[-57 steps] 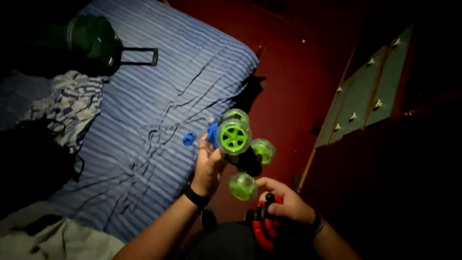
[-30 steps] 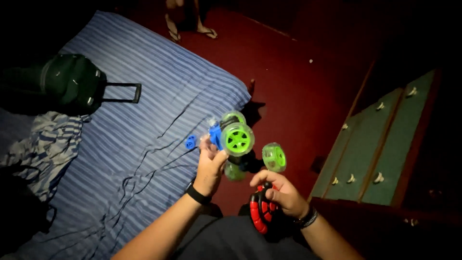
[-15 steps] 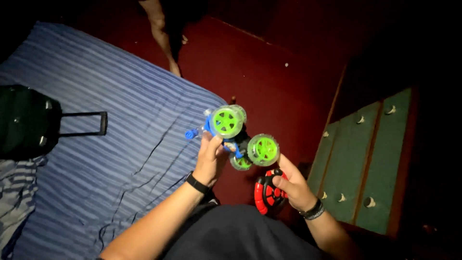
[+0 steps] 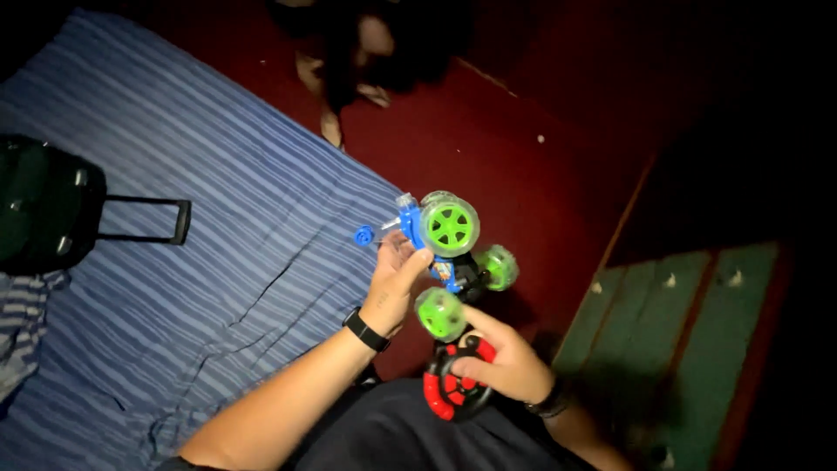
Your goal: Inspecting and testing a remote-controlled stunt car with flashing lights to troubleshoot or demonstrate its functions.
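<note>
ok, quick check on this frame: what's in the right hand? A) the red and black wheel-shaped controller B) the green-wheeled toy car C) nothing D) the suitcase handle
A. The right hand grips the red and black wheel-shaped controller low in front of the body, while the left hand holds up the blue toy car with green wheels; the dark suitcase lies untouched on the striped bed.

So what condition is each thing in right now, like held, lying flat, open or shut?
Toy car: held up off the bed, tilted, in the left hand.
Controller: red and black, gripped by the right hand.
Suitcase: lying on the bed, handle pulled out.
Bedsheet: spread out, wrinkled.
Drawers: shut.
</note>
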